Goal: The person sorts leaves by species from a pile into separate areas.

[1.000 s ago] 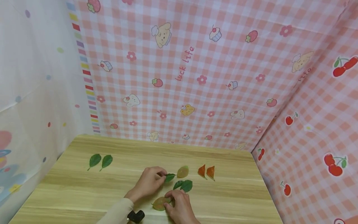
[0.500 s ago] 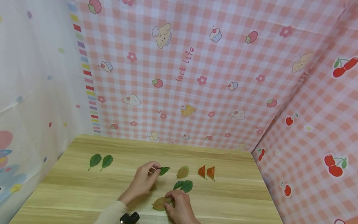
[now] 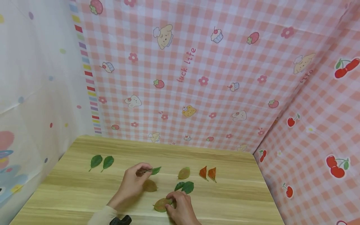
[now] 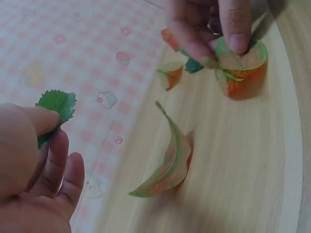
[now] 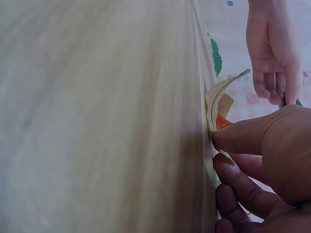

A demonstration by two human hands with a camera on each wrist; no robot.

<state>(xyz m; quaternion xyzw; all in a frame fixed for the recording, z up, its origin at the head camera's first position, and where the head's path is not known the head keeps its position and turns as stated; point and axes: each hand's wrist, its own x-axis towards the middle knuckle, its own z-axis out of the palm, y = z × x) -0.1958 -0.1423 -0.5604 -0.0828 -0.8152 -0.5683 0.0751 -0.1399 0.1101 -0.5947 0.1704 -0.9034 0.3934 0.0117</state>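
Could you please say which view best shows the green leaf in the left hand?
The left wrist view: the green leaf appears large, toothed edge clear, though the left hand hides part. The head view shows it small; the right wrist, only slivers.

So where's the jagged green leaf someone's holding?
In the head view, the jagged green leaf is pinched by the left hand, left of centre, above a brownish leaf.

The left hand (image 3: 130,182) now holds its serrated green leaf (image 3: 156,170) farther left; a yellowish-brown leaf (image 3: 150,186) comes into view.
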